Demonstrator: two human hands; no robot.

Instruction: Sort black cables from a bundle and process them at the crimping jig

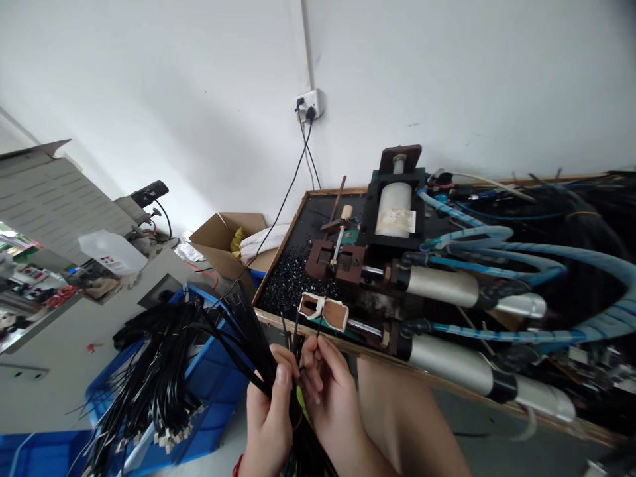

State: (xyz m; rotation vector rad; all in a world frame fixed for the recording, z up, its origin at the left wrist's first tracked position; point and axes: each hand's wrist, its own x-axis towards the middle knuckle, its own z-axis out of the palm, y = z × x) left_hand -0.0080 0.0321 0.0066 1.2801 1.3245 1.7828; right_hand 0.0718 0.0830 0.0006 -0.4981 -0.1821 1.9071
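My left hand (268, 411) is closed around a thick bundle of thin black cables (251, 341), whose upper ends fan out to the upper left and whose lower part hangs down in front of me. My right hand (330, 387) is beside it, thumb and fingertips pinched on a single black cable. That cable's end reaches up to the tape-wrapped jaws (335, 314) at the front of a pneumatic press. Whether it lies between the jaws or just over them, I cannot tell. Behind sits a second, brown metal clamp (322, 260).
Silver air cylinders (444, 285) with blue hoses (527, 248) fill the right of a wood-edged bench. Black clippings (285, 281) litter its left part. A blue crate (213, 384) of bundled cables and a cardboard box (223, 238) stand left. Power cords run to a wall socket (309, 104).
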